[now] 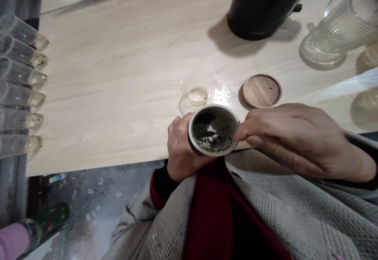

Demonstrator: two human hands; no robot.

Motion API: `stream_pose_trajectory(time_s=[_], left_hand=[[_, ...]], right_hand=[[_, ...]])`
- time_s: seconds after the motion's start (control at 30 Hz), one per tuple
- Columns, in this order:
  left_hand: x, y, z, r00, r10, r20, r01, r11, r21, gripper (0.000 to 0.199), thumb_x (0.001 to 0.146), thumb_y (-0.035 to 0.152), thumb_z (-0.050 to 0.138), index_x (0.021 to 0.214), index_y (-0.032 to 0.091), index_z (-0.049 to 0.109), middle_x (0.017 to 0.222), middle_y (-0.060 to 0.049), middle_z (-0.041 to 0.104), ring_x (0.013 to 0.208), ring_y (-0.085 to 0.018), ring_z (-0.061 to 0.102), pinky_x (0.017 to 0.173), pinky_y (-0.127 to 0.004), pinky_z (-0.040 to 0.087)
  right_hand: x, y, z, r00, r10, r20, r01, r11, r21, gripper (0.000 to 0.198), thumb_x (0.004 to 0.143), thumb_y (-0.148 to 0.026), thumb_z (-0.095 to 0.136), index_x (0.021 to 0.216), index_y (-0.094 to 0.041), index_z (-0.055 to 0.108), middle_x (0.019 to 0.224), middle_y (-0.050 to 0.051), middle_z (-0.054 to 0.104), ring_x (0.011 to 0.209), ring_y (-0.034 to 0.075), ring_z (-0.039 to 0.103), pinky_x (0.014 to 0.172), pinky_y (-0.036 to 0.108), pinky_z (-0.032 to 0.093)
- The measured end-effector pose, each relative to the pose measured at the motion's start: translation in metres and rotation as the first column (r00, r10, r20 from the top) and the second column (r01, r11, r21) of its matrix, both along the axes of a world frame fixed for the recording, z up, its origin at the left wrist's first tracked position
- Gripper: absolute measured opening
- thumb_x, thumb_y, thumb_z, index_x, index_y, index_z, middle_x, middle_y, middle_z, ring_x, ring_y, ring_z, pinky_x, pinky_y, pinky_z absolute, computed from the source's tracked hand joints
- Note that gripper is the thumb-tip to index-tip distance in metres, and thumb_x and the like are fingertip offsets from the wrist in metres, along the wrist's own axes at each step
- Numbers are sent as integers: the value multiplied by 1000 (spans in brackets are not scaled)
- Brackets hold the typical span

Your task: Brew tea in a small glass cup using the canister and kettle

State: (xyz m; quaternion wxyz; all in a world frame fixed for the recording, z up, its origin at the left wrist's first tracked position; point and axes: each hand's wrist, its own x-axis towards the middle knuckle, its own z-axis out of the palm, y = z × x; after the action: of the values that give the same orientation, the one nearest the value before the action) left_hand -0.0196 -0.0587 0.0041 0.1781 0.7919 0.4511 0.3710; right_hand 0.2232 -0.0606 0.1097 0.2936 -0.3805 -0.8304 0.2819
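The pale, round cup (226, 125) sits just right of the frame's centre, below the middle, tipped so its mouth faces the camera. Its rim is thick and cream-coloured; dark green leaf scraps (202, 124) heap on the inner left and speckle the light wall elsewhere. A slim brown piece (210, 134) shows among them. The left hand (183, 149) holds the cup, wrapped around its lower left side. The right hand (298, 138) has thumb and forefinger drawn close together at the right rim, covering part of it; whether they pinch anything, I cannot tell. Immediately above the cup on the bench (118, 75) stands a clear cup (197, 95) with some pale yellow liquid. A round wooden disc (262, 90) lies just above the right hand. A black vessel (262, 8) stands at upper right, a ribbed glass pitcher (339, 35) near the upper right corner. Clear cups (19, 94) line the left edge.
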Motion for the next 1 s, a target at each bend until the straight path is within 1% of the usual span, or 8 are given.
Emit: stream_pose_trajectory(time_s=[0.17, 0.3, 0.37, 0.43, 0.5, 0.57, 0.73, 1.0], left_hand=[[-2, -1, -1, 1000, 4, -1, -4, 998, -61, 95, 70, 70, 89, 144, 26, 50, 131, -14, 73, 121, -39, 74, 104, -61, 60], [-1, -2, -4, 1000, 5, -9, -5, 1000, -5, 102, 70, 73, 88, 148, 25, 45, 135, -14, 72, 125, -40, 71, 110, -60, 56], [-2, -2, -3, 1000, -9, -11, 10, 1000, 8, 101, 72, 72, 88, 150, 24, 44, 135, -14, 71, 126, -40, 71, 110, -59, 57], [-3, -1, -2, 1000, -28, -10, 29, 999, 35, 102, 74, 70, 88, 152, 24, 42, 135, -15, 71, 125, -40, 71, 109, -60, 57], [-4, -1, -2, 999, -36, -13, 37, 998, 57, 103, 75, 70, 87, 154, 23, 40, 135, -17, 70, 124, -40, 72, 108, -62, 58], [-5, -1, -2, 999, -32, -17, 33, 997, 66, 103, 75, 69, 87, 154, 23, 39, 134, -17, 70, 124, -40, 71, 107, -62, 58], [-4, 0, -3, 1000, -25, -15, 26, 997, 77, 102, 73, 68, 89, 151, 24, 42, 133, -16, 70, 123, -38, 71, 110, -60, 57], [-5, 2, -5, 999, -40, -28, 43, 992, 117, 101, 74, 66, 88, 152, 23, 40, 132, -17, 70, 121, -38, 71, 111, -61, 55]], right_hand=[[1, 0, -7, 992, 113, -48, -115, 993, -32, 13, 108, -18, 49, 103, -21, 61, 85, 2, 66, 71, 11, 60, 62, 22, 46], [4, -5, -11, 984, -39, -172, 15, 990, -139, 13, 107, -18, 55, 104, -21, 67, 81, 1, 68, 68, 10, 63, 59, 21, 48], [3, -6, -15, 908, -232, -350, 165, 963, -212, 14, 105, -16, 58, 102, -19, 71, 75, 0, 65, 61, 8, 59, 51, 20, 45], [1, -6, -20, 757, -380, -531, 272, 923, -272, 14, 104, -14, 60, 98, -16, 73, 70, 0, 60, 57, 8, 57, 46, 21, 43], [-1, -4, -25, 623, -436, -649, 307, 900, -310, 13, 102, -15, 64, 94, -14, 74, 68, 0, 58, 57, 10, 58, 47, 23, 46], [-1, -1, -29, 549, -471, -691, 314, 882, -352, 13, 101, -17, 66, 91, -14, 74, 68, 1, 60, 54, 10, 57, 49, 25, 51], [4, 4, -35, 489, -513, -705, 287, 858, -426, 14, 102, -20, 66, 90, -16, 73, 61, -2, 58, 42, 8, 48, 48, 26, 53], [5, 20, -25, 406, -513, -756, 396, 844, -361, 14, 99, -20, 67, 86, -19, 72, 57, -4, 52, 42, 8, 44, 47, 24, 52]])
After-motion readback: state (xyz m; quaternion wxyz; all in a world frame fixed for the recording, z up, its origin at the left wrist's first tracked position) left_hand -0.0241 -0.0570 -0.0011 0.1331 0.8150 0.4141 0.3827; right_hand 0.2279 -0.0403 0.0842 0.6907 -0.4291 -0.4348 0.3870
